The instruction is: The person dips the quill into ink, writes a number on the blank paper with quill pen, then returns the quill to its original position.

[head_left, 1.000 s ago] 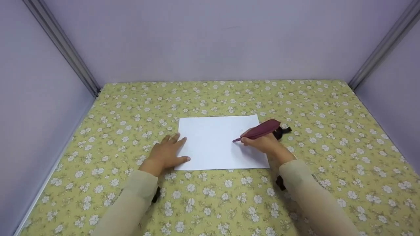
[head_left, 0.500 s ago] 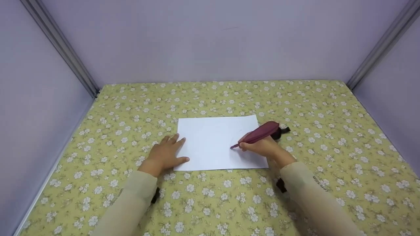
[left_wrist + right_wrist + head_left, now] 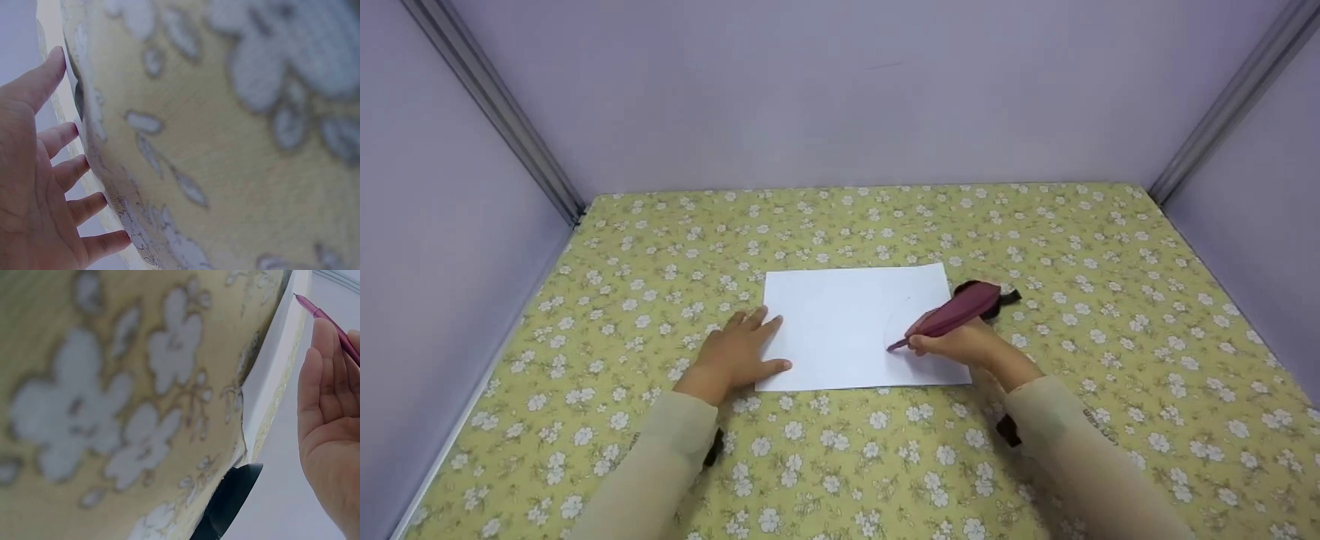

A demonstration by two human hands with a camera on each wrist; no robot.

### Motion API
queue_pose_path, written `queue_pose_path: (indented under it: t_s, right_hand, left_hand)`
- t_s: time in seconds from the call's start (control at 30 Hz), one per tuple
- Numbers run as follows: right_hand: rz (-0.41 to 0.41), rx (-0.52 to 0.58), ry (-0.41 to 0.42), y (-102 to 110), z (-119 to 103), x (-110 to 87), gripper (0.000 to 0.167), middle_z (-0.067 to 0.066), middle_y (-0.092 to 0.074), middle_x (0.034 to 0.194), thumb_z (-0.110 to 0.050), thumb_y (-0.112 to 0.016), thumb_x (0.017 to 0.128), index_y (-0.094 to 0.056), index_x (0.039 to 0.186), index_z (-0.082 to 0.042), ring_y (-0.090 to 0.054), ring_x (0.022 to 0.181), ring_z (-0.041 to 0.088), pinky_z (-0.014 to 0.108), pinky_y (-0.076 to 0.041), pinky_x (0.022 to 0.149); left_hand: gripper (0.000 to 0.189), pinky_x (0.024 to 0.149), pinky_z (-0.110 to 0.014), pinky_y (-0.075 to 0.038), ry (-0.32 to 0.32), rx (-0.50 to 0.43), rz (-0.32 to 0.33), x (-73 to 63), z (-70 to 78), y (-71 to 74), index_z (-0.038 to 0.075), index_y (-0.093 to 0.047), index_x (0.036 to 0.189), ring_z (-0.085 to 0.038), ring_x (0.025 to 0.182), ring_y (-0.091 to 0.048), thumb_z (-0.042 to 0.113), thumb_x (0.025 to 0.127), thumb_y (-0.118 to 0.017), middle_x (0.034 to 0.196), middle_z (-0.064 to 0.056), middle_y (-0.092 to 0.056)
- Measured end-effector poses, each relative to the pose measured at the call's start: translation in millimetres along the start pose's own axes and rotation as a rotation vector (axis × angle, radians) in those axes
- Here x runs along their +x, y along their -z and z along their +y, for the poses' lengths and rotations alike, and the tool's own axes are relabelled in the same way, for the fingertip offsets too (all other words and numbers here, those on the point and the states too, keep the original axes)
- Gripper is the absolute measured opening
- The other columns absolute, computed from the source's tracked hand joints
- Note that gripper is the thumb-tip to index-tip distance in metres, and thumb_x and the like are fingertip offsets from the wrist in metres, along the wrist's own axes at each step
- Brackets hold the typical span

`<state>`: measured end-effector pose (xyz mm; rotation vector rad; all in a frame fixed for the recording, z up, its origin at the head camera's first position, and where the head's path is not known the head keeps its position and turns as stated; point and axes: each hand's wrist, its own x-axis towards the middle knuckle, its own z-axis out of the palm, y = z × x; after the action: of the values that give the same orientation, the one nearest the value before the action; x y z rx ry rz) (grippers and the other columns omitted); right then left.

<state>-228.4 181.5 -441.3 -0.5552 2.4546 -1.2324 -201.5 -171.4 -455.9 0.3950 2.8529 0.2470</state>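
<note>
A white sheet of paper point(image 3: 832, 330) lies on the flowered tablecloth. My left hand point(image 3: 735, 351) rests on the paper's left edge with its fingers spread; the left wrist view shows those straight fingers point(image 3: 84, 209) at the edge. Over the right half, my right hand point(image 3: 960, 341) pinches a maroon feather pen point(image 3: 960, 309), its plume leaning up to the right. In the right wrist view the pen's tip point(image 3: 298, 297) meets the paper. A faint curved line runs above the tip in the head view.
Beyond the right hand lies a dark object with a short black strap point(image 3: 1009, 298), partly hidden by the plume. Yellow tablecloth point(image 3: 840, 465) with white flowers surrounds the paper. Pale walls point(image 3: 840, 97) stand at the back and both sides.
The right hand has drawn the pen tip down toward the paper's near edge, and a faint curved line now shows above it. The left hand stays on the paper's left edge.
</note>
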Motion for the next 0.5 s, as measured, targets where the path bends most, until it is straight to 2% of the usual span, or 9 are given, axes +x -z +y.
queue_pose_path:
  t_s: [0.2,0.5]
  right_hand:
    - [-0.014,0.015,0.040,2.5,1.4,-7.9,0.016,0.002,-0.071,0.081,-0.021,-0.068,0.090,-0.073,0.096,-0.007,-0.067,0.079,0.019,0.034,-0.048,0.074]
    - [-0.029,0.076,0.072,6.6,8.2,-17.0,0.018,0.011,-0.070,0.083,-0.015,-0.068,0.090,-0.071,0.097,0.001,-0.068,0.078,0.025,0.029,-0.050,0.068]
  left_hand:
    - [0.078,0.103,-0.064,-0.024,-0.002,0.004,0.007,-0.7,1.3,-0.1,0.017,-0.029,0.152,-0.038,0.141,-0.014,0.058,0.090,-0.053,0.157,-0.011,-0.018]
    - [0.078,0.102,-0.064,-0.026,-0.003,0.027,0.005,0.9,1.2,0.4,0.018,-0.029,0.152,-0.039,0.140,-0.017,0.059,0.090,-0.052,0.156,-0.011,-0.020]
